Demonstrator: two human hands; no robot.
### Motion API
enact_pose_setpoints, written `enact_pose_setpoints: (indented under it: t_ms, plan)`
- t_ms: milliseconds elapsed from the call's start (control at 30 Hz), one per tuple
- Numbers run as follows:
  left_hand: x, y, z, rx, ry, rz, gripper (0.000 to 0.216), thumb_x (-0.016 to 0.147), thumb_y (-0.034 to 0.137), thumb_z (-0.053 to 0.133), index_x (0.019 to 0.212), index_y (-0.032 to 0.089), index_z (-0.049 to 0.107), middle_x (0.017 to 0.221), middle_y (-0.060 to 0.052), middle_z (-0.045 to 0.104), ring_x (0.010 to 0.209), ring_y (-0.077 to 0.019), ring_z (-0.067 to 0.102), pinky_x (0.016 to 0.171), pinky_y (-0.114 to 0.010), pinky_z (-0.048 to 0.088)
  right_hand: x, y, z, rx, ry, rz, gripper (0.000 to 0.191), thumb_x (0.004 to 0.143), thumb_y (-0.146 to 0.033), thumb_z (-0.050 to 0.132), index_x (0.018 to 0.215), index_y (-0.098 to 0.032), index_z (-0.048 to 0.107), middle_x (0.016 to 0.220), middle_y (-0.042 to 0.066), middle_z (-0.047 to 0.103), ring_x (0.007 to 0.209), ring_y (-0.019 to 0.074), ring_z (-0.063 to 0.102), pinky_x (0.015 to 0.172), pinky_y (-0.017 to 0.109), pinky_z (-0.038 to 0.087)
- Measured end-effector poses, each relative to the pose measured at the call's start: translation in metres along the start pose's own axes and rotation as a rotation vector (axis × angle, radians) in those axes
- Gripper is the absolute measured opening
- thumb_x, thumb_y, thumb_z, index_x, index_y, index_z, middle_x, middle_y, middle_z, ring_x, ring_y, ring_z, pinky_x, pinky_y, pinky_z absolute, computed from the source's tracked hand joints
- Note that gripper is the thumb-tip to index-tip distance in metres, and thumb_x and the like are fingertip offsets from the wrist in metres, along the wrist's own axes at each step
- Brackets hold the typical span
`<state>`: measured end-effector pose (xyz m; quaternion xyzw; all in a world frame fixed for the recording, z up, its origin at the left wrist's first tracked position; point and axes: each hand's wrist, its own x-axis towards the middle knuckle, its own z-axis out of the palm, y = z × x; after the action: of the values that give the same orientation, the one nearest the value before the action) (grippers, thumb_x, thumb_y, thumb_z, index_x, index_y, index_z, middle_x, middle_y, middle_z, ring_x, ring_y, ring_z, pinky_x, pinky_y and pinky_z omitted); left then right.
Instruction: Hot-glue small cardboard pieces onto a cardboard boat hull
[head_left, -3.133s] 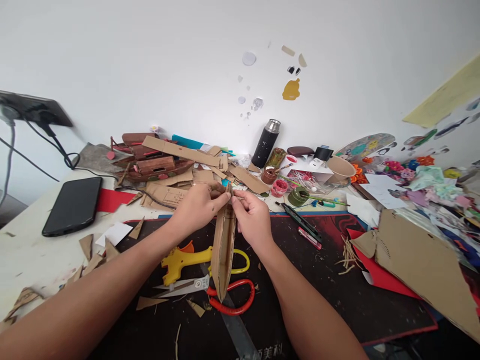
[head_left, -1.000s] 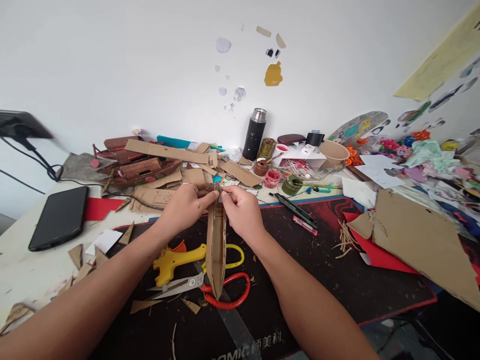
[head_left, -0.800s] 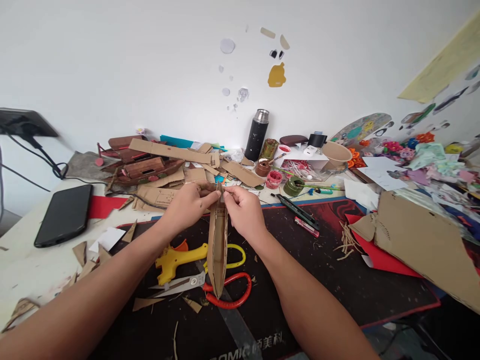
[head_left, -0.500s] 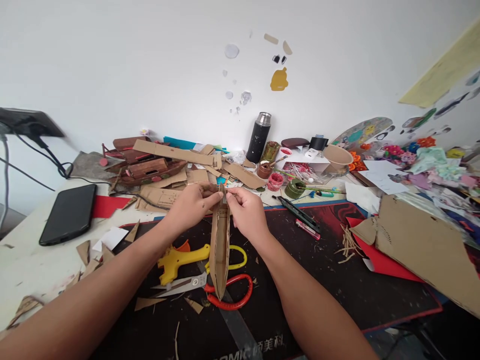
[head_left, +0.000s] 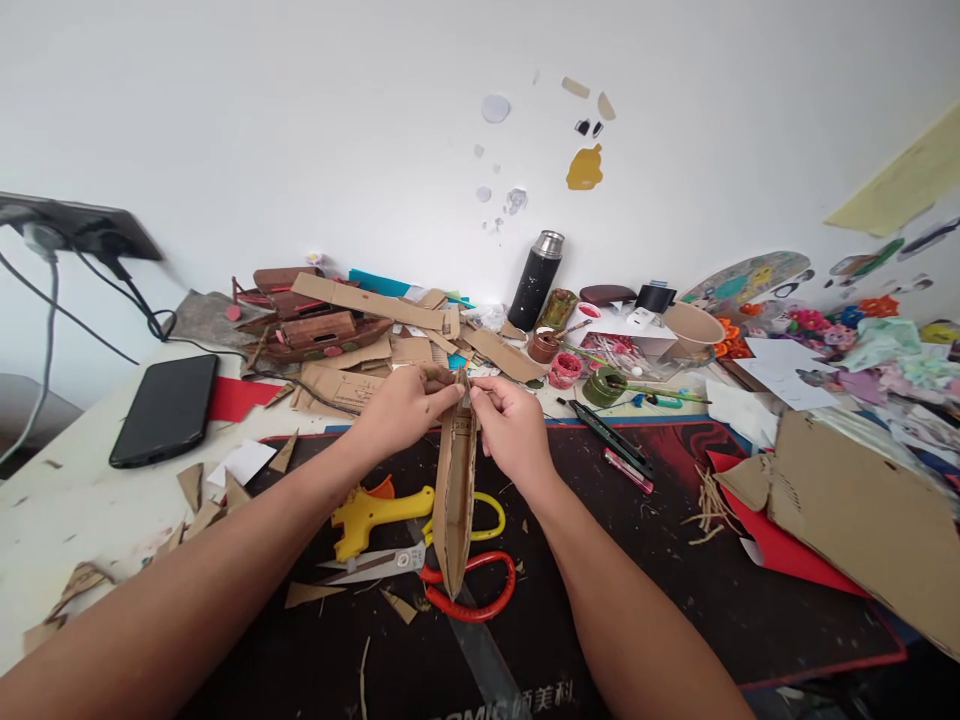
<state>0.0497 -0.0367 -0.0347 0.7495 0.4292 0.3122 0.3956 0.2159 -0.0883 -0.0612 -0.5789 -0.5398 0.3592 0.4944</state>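
Observation:
A narrow, boat-shaped cardboard piece (head_left: 455,500) with raised sides points toward me, its near tip over the scissors. My left hand (head_left: 405,408) pinches the left side of its far end. From the right, my right hand (head_left: 510,420) pinches the same far end between thumb and fingers. Below the cardboard lie scissors (head_left: 480,600) with red and yellow handles, partly hidden by it. Just left of it rests a yellow glue gun (head_left: 375,515). Small cardboard scraps (head_left: 311,594) lie near the blades.
A black mat (head_left: 622,600) covers the table's middle. A utility knife (head_left: 611,440) lies to the right. Behind are a black flask (head_left: 536,282), paint jars (head_left: 564,370) and brown model boats (head_left: 322,335). A phone (head_left: 165,410) sits left; a large cardboard sheet (head_left: 855,510) lies right.
The whole scene has shifted slightly right in view as my head turned a little left. Both hands keep their pinch on the cardboard boat's far end.

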Motion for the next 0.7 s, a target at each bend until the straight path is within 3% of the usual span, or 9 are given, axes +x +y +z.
enact_pose_setpoints:
  t_ms: [267, 700]
  plan:
    - [0.001, -0.0053, 0.002, -0.043, -0.017, -0.007, 0.033, 0.088, 0.05, 0.06, 0.088, 0.019, 0.073, 0.076, -0.004, 0.076, 0.069, -0.0235, 0.069, 0.066, -0.033, 0.05, -0.0004, -0.0019, 0.0, 0.037, -0.003, 0.01, 0.029, 0.095, -0.043, 0.063, 0.107, -0.018, 0.073, 0.051, -0.008, 0.054, 0.033, 0.0131, 0.045, 0.037, 0.026, 0.033]
    - [0.0018, -0.0061, 0.0008, -0.003, -0.012, -0.005, 0.03, 0.089, 0.049, 0.061, 0.083, 0.021, 0.07, 0.071, -0.002, 0.073, 0.066, -0.0229, 0.066, 0.064, -0.033, 0.046, -0.0004, -0.003, -0.0008, 0.031, -0.015, 0.011, 0.026, 0.096, -0.04, 0.063, 0.106, -0.018, 0.072, 0.05, -0.009, 0.052, 0.033, 0.0134, 0.045, 0.038, 0.026, 0.032]
